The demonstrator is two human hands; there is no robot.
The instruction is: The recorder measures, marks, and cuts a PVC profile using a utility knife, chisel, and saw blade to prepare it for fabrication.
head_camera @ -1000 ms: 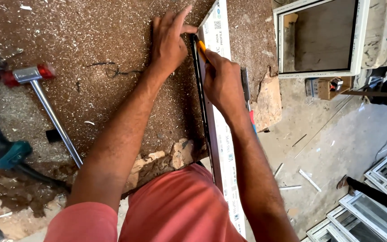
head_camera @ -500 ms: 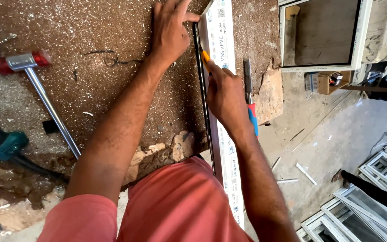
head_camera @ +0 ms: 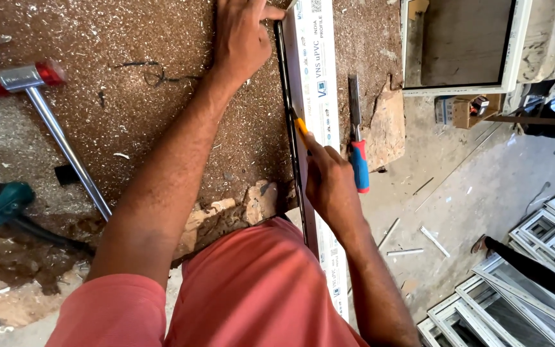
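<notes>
Head view: our left hand (head_camera: 242,38) lies flat, fingers spread, pinning the white profile strip (head_camera: 313,83) on the worktop (head_camera: 130,96). Our right hand (head_camera: 332,183) is closed around a yellow-tipped tool (head_camera: 300,125) at the strip's dark edge. A chisel (head_camera: 356,144) lies just right, near the worktop edge; open room sits left.

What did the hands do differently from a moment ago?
The right hand slid back along the long profile strip, toward the person, drawing its small orange-tipped tool down the dark edge. The left hand stayed pressed flat near the strip's far end. Nothing was picked up or let go. The chisel with the red and blue handle and the hammer stayed where they lay.
</notes>
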